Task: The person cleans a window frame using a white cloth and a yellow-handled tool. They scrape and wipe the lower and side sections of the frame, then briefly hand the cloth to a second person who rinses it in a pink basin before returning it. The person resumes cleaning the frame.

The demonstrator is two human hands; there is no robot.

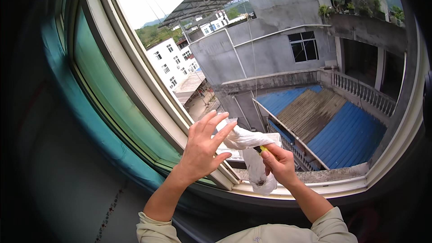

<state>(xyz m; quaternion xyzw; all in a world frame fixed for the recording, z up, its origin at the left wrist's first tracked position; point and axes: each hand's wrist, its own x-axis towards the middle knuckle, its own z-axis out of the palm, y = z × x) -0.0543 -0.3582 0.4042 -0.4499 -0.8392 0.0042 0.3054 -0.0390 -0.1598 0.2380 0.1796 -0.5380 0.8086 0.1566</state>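
Note:
At the open window, my right hand (280, 164) is closed in a pinch on a small yellow-and-black handle (259, 149). White, crumpled, thin material (245, 139), cloth or plastic, runs from this handle toward my left hand. Whatever lies under the wrapping is hidden. Another white length (258, 171) hangs below, with a dark smudge near its lower end, close to the sill. My left hand (204, 146) is raised with its fingers spread, beside the far end of the white material. Its fingertips overlap that end in the picture; I cannot tell whether they touch.
A sliding window sash (117, 90) with greenish glass stands at the left, a teal curtain (81, 85) beside it. The pale window track (315, 193) runs below my hands. Outside, beyond the opening, lie a blue-and-brown corrugated roof (353, 130) and a grey building (270, 47).

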